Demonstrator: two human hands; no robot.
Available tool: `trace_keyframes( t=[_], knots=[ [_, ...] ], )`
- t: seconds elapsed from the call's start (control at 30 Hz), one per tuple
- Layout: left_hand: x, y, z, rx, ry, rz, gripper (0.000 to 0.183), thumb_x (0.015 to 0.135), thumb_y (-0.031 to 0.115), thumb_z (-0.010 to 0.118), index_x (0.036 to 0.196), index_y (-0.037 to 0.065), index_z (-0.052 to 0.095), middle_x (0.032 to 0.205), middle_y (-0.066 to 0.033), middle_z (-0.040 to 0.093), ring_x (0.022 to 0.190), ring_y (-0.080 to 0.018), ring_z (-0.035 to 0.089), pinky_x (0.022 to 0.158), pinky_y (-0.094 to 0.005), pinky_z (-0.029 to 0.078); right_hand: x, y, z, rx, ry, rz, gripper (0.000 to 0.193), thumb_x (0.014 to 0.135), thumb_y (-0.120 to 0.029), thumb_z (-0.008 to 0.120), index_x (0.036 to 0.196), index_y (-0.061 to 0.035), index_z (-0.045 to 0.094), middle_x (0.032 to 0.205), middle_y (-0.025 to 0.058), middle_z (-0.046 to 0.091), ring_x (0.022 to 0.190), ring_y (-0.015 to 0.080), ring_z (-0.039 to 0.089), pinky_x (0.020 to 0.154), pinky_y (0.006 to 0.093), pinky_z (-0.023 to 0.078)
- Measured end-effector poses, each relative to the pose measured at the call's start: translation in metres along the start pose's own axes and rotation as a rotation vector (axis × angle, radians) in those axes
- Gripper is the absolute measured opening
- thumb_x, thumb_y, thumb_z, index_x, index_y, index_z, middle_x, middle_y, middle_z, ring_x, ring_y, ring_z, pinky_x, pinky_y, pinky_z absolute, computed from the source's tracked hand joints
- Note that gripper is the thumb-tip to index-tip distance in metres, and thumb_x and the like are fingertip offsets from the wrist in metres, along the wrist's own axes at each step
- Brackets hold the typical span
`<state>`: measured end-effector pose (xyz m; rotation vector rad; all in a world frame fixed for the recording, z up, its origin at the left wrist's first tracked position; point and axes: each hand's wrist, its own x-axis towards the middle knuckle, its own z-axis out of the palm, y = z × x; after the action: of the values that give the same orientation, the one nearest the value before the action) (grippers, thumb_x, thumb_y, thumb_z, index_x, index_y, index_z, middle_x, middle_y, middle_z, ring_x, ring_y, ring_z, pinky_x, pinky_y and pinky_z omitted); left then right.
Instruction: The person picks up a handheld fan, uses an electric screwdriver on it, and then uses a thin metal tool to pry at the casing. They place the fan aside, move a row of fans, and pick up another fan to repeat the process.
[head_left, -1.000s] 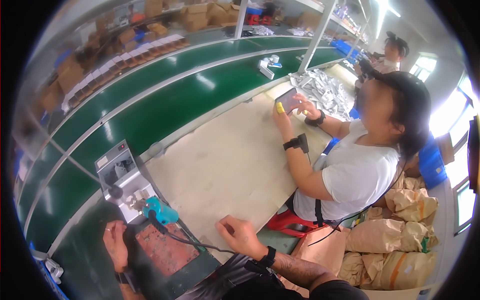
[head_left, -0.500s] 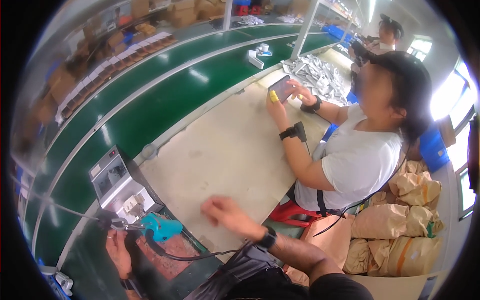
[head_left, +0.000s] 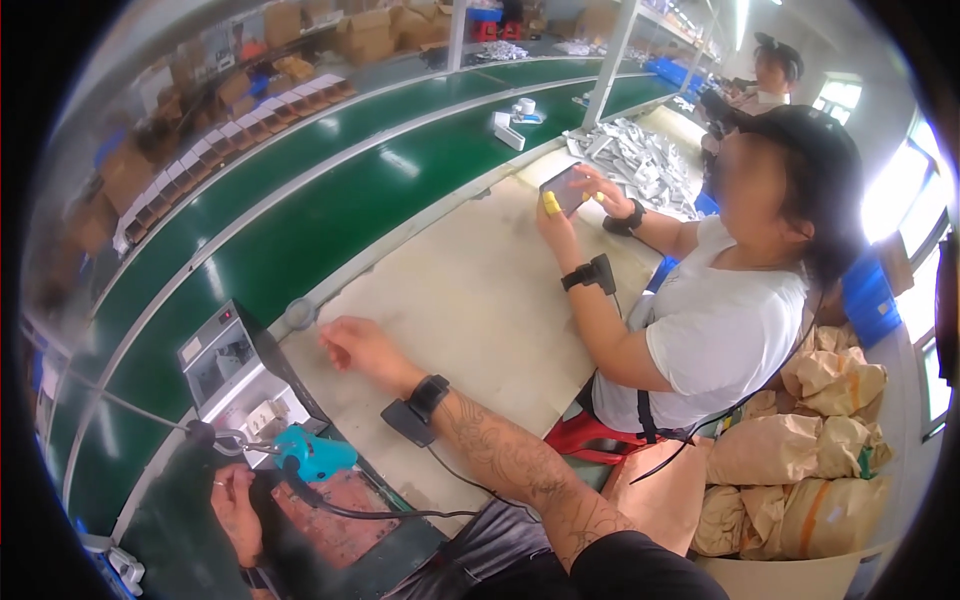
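Observation:
My left hand [head_left: 236, 512], with a ring on one finger, is raised beside the red work mat [head_left: 345, 530], its fingers bent together; anything between them is too small to make out. Just above it, a teal hand tool [head_left: 315, 455] with a black cable hangs from a metal hook [head_left: 232, 441]. My right hand [head_left: 362, 348] reaches over the pale tabletop [head_left: 450, 290] with curled fingers, and what they hold, if anything, is hidden. A grey box-shaped machine [head_left: 245, 385] with a small display and clear window stands to the left of that hand.
A green conveyor belt [head_left: 330, 210] runs along the far side. On my right a co-worker [head_left: 720, 310] holds a phone-like device [head_left: 565, 190], near a pile of pale parts [head_left: 640, 160]. Brown paper sacks [head_left: 770, 450] stand behind that person. A roll of tape [head_left: 299, 314] lies at the table edge.
My right hand has moved left and farther out across the tabletop, toward the machine. My left hand has dropped slightly away from the hook. The teal tool has shifted slightly.

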<state>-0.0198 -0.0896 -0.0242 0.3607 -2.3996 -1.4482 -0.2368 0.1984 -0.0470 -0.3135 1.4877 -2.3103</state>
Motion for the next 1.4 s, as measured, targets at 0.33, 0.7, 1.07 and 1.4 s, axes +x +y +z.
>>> trace_keyframes(
  t=[0.33, 0.7, 1.07, 1.4],
  knots=[
    [-0.001, -0.001, 0.005, 0.025, -0.023, 0.032, 0.021, 0.107, 0.021, 0.057, 0.104, 0.001, 0.065, 0.093, -0.0011, 0.061, 0.086, -0.0092, 0.053, 0.082, -0.0248, 0.044, -0.003, 0.003, 0.003, -0.084, -0.047, 0.010, 0.027, 0.107, -0.026, 0.054, 0.102, -0.0021, 0.067, 0.081, 0.0030, 0.064, 0.069, 0.0115, 0.061, 0.064, 0.0271, 0.050],
    [-0.002, 0.009, 0.005, 0.052, -0.032, 0.051, 0.021, 0.107, 0.019, 0.057, 0.107, 0.000, 0.066, 0.094, -0.0060, 0.066, 0.090, -0.0140, 0.060, 0.087, -0.0276, 0.047, -0.002, 0.006, 0.004, -0.112, -0.045, -0.009, 0.024, 0.105, -0.023, 0.055, 0.102, -0.0020, 0.066, 0.080, 0.0030, 0.064, 0.069, 0.0111, 0.061, 0.063, 0.0276, 0.051],
    [-0.001, 0.002, 0.003, 0.028, -0.031, 0.043, 0.019, 0.106, 0.017, 0.057, 0.108, 0.000, 0.066, 0.093, -0.0059, 0.066, 0.090, -0.0142, 0.061, 0.087, -0.0275, 0.047, 0.001, 0.010, 0.004, -0.117, -0.050, -0.039, 0.024, 0.106, -0.023, 0.054, 0.099, -0.0023, 0.064, 0.077, 0.0024, 0.062, 0.064, 0.0099, 0.058, 0.059, 0.0257, 0.049],
    [-0.002, 0.008, 0.004, 0.043, -0.040, 0.022, 0.020, 0.107, 0.018, 0.057, 0.108, -0.001, 0.065, 0.094, -0.0066, 0.067, 0.091, -0.0143, 0.061, 0.087, -0.0278, 0.048, 0.001, 0.013, 0.005, -0.114, -0.044, -0.035, 0.026, 0.106, -0.025, 0.056, 0.099, -0.0023, 0.064, 0.075, 0.0021, 0.062, 0.062, 0.0097, 0.058, 0.058, 0.0257, 0.048]
  ],
)
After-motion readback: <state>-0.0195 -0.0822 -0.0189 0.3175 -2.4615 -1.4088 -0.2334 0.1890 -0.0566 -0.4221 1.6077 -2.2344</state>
